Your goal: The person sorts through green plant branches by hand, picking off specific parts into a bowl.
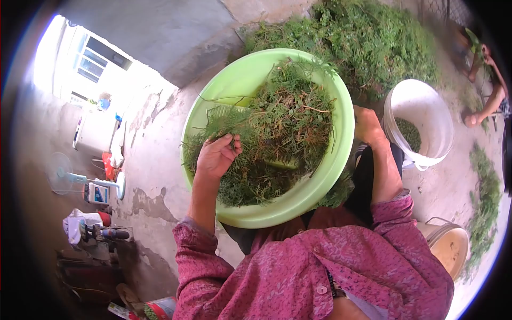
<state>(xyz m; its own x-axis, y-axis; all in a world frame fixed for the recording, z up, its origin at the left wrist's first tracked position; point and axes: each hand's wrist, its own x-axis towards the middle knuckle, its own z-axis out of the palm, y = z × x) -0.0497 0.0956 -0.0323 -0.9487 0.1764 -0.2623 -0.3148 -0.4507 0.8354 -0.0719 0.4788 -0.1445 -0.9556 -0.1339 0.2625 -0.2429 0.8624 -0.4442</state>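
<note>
A large light-green plastic basin (277, 216) sits in front of my body, tilted toward me. Green and brownish evergreen sprigs (298, 101) fill much of it, with the basin's pale inner wall showing at the upper left. Over the left part of the basin, my left hand (220, 152) pinches a feathery green sprig (226, 121) between thumb and curled fingers. At the basin's right rim, my right hand (368, 125) is closed on the edge; its fingertips are partly hidden.
Piled green branches (368, 48) lie beyond the basin. To the right stand a white bucket (442, 128) with small green bits inside and another bucket (450, 248). Another person's arm (488, 109) shows at far right. A fan (90, 181) and household items line the left.
</note>
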